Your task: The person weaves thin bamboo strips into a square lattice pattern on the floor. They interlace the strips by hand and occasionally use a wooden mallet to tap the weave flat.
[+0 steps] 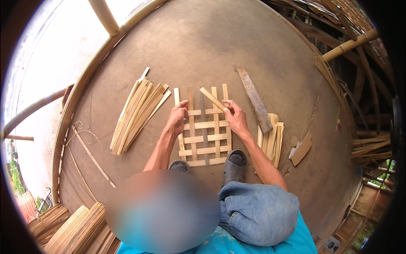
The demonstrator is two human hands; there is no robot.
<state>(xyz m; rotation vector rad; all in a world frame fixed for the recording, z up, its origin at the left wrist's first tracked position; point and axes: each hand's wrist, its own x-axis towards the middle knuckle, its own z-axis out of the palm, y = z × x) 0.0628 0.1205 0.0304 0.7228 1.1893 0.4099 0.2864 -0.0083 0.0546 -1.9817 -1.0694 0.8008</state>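
You're gripping a short pale bamboo strip [212,99] in your right hand [236,119], angling up-left over the woven mat [204,129]; your left hand [176,119] is pressing flat there.

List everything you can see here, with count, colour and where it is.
Woven mat of flat bamboo strips: one, pale tan, floor centre.
Loose bamboo strip: one, tan, in right hand above mat.
Left bundle of bamboo strips: one pile, tan, left of mat.
Short bamboo strips: one small pile, tan, right of mat.
Long flat blade: one, grey-brown, lying on that pile.
Cardboard scrap: one, brown, far right.
Dark sandals: two, on mat's near edge.
Left hand: on mat.
Right hand: gripping strip.
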